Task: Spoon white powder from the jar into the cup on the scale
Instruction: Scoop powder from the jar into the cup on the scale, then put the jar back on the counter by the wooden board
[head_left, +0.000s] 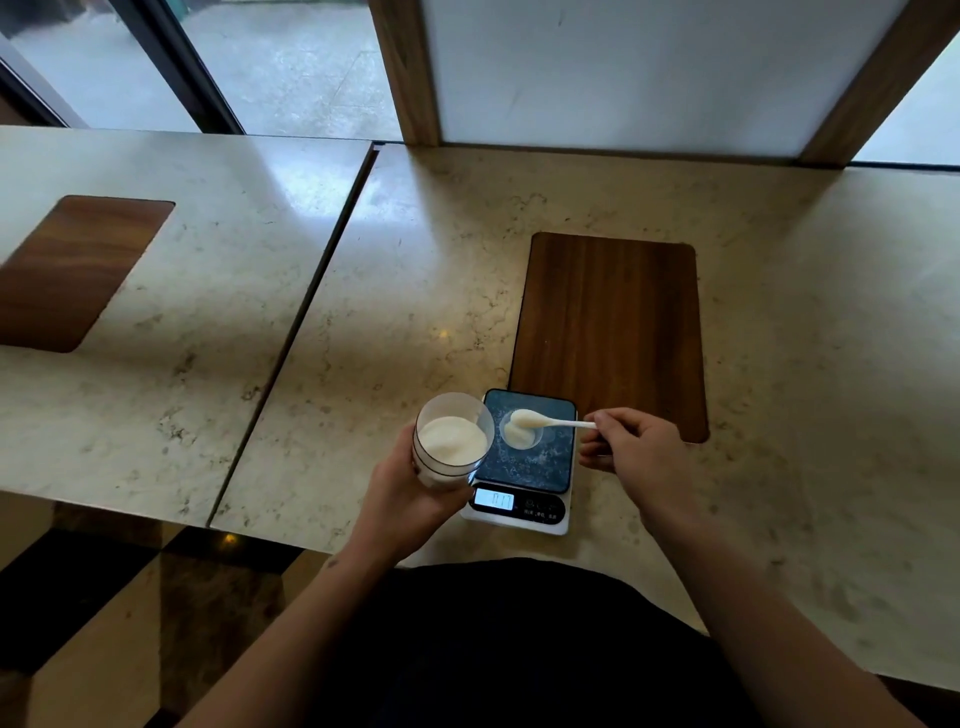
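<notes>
My left hand (410, 491) holds a clear jar (451, 441) of white powder, tilted toward me, just left of the scale. The digital scale (524, 467) has a dark glass platform and a lit display near its front edge. A small clear cup (521, 435) stands on the platform with some white powder in it. My right hand (634, 452) pinches the handle of a white spoon (545, 421). The spoon's bowl is heaped with powder and hovers over the cup's rim.
A dark wooden inlay (613, 327) lies in the marble counter (805, 364) behind the scale. Loose powder specks dot the scale platform. A gap (296, 338) separates a second counter slab on the left. The counter's front edge runs close to my body.
</notes>
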